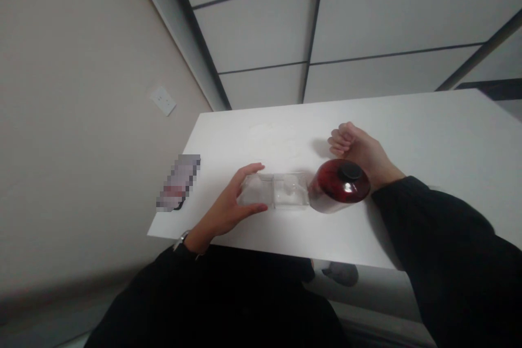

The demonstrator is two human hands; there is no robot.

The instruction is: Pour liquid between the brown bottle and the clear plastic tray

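Note:
A clear, see-through box (290, 191) with a dividing line across its middle lies on the white table. My left hand (228, 204) is closed round its left end, thumb along the near side and fingers along the far side. Against or very close to the box's right end is a large dark red, rounded bottle (332, 182) with a black cap and a pale lower part. Behind and to the right of this bottle, my right hand (354, 144) is curled into a loose fist above the table. Nothing shows in its fingers, and the bottle hides part of the wrist area.
At the left edge of the white table (261, 130) lies a phone-like flat object (179, 182), blurred by pixelation. A wall with a socket plate (163, 100) rises on the left. Pale panels with dark strips (261, 27) stand beyond the table's far edge.

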